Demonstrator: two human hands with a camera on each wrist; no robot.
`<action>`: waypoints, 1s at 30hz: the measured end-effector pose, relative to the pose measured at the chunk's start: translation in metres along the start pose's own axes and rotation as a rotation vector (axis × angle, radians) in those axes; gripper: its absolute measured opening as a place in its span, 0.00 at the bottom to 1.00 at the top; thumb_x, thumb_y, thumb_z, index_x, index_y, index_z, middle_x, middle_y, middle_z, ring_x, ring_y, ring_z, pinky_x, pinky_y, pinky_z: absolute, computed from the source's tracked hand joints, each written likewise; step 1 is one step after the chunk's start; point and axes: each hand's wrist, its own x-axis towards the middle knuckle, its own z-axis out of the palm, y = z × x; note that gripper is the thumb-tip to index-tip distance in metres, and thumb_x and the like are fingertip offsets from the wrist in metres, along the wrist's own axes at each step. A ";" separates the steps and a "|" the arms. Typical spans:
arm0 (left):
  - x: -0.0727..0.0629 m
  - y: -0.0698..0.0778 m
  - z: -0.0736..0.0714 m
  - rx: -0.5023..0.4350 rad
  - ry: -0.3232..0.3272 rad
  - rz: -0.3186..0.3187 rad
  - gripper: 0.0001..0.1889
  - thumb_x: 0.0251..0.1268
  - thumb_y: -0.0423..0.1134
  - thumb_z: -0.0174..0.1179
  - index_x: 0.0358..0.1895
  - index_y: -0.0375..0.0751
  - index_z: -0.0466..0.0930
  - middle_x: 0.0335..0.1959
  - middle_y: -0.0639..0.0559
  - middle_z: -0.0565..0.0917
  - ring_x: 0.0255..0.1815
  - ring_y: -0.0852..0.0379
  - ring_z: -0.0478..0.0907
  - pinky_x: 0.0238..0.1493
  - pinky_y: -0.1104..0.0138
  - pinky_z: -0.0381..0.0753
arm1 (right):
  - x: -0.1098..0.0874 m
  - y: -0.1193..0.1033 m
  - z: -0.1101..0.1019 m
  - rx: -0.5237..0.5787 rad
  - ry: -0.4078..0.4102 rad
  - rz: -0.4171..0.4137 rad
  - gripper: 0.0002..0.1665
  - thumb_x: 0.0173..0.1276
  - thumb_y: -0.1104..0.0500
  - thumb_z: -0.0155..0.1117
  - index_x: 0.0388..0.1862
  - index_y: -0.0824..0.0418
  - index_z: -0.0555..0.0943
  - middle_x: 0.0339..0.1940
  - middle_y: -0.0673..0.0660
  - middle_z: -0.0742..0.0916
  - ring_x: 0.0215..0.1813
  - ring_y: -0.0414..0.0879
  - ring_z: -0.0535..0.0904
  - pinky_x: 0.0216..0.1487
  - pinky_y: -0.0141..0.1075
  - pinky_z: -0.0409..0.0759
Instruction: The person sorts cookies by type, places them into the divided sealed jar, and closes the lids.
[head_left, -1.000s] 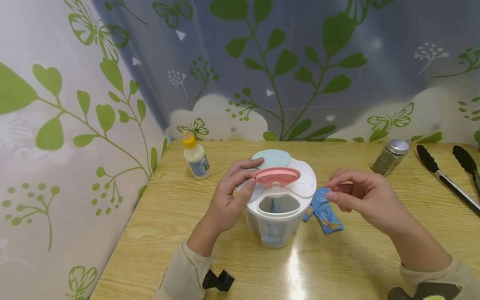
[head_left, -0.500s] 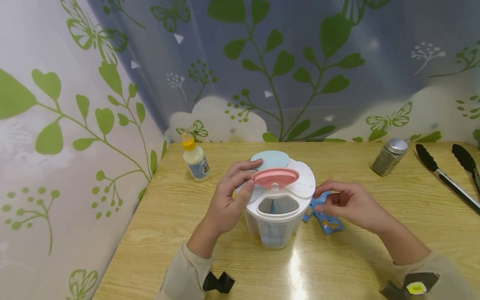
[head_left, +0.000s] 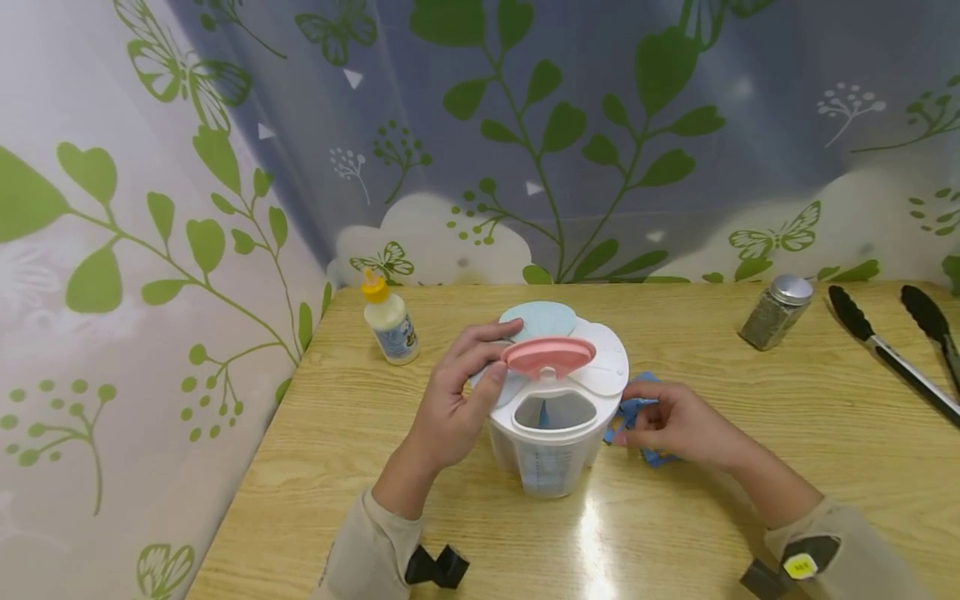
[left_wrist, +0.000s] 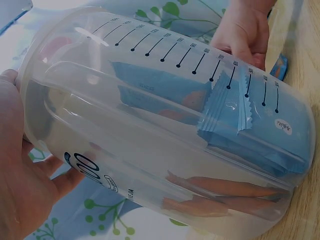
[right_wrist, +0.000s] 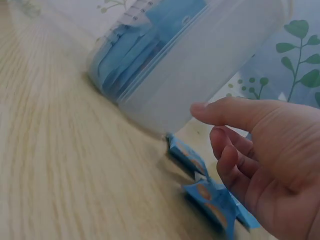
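A clear plastic food storage container (head_left: 551,471) with a white multi-part lid (head_left: 607,350) stands mid-table. Its pink flap (head_left: 550,357) is raised over a front opening. My left hand (head_left: 459,396) grips the lid's left side, thumb by the flap. Through the wall, in the left wrist view, blue snack packets (left_wrist: 160,95) stand in one compartment and orange-brown pieces (left_wrist: 225,187) in another. My right hand (head_left: 675,421) is low at the container's right, over loose blue packets (right_wrist: 215,202) on the table. Its thumb and fingers are apart, bent loosely, with nothing between them in the right wrist view.
A glue-like bottle with a yellow cap (head_left: 392,325) stands back left. To the back right are a glass jar of dried herbs (head_left: 776,315) and black-tipped tongs (head_left: 892,358). Patterned cloth walls (head_left: 480,167) border the wooden table (head_left: 337,400) behind and left.
My right hand has moved left and down, closer to the container and over the loose blue packets. The left hand keeps its grip on the lid; the pink flap stays raised.
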 end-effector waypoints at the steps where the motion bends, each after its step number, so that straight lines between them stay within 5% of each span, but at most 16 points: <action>1: 0.000 0.000 0.000 0.000 0.000 0.001 0.15 0.77 0.39 0.48 0.45 0.36 0.83 0.64 0.42 0.77 0.73 0.48 0.68 0.76 0.53 0.65 | 0.000 0.002 0.000 -0.005 -0.005 0.006 0.22 0.64 0.65 0.71 0.56 0.61 0.79 0.17 0.49 0.78 0.18 0.34 0.69 0.14 0.31 0.69; 8: 0.000 0.000 0.001 -0.002 -0.002 0.010 0.15 0.77 0.40 0.48 0.45 0.36 0.83 0.64 0.41 0.77 0.73 0.47 0.68 0.76 0.53 0.65 | 0.000 0.009 0.001 -0.061 0.015 -0.019 0.24 0.62 0.64 0.72 0.58 0.61 0.79 0.16 0.57 0.77 0.18 0.33 0.70 0.13 0.30 0.70; 17: 0.000 0.000 0.000 -0.002 -0.002 0.008 0.16 0.78 0.42 0.47 0.45 0.36 0.83 0.65 0.42 0.77 0.74 0.47 0.67 0.77 0.53 0.64 | 0.002 0.009 0.009 -0.222 0.100 0.051 0.27 0.58 0.60 0.77 0.57 0.60 0.82 0.23 0.52 0.80 0.18 0.34 0.71 0.14 0.30 0.71; 30: 0.001 0.000 0.001 -0.014 0.005 0.025 0.15 0.77 0.40 0.48 0.45 0.36 0.83 0.64 0.41 0.77 0.72 0.47 0.69 0.77 0.53 0.64 | 0.003 0.009 0.014 -0.339 0.165 0.036 0.11 0.63 0.60 0.73 0.44 0.54 0.86 0.43 0.55 0.86 0.16 0.33 0.67 0.16 0.29 0.70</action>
